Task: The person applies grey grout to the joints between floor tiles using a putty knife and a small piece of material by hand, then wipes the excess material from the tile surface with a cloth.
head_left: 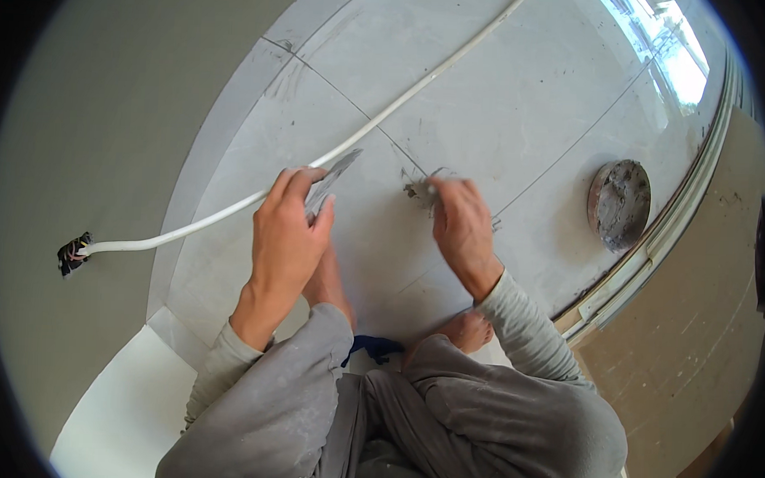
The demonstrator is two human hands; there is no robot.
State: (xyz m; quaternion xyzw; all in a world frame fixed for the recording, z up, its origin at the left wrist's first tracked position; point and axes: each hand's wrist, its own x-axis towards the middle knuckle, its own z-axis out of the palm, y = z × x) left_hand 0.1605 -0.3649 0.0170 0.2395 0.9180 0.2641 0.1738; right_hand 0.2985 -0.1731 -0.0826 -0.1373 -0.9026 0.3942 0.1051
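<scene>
My left hand (pixel 290 227) is closed on a flat, grey-smeared scraper blade (pixel 336 180), pinched between thumb and fingers and held above the floor near the white cable. Whether the blade has a handle is hidden by the fingers. To the right, my right hand (pixel 464 229) reaches down to the tiles with its fingers curled together and slightly blurred. What it holds, if anything, cannot be made out. Dark grey grout (pixel 424 192) is smeared at its fingertips, across the joint between tiles (pixel 341 94). A round tub (pixel 598 204) coated with grey paste stands further right.
A white cable (pixel 422 84) runs across the floor from a wall box (pixel 74 252) with exposed wires at left. Metal door tracks (pixel 652 253) and a brown board (pixel 691 334) border the right side. Dark blue cloth (pixel 372 348) lies between my bare feet.
</scene>
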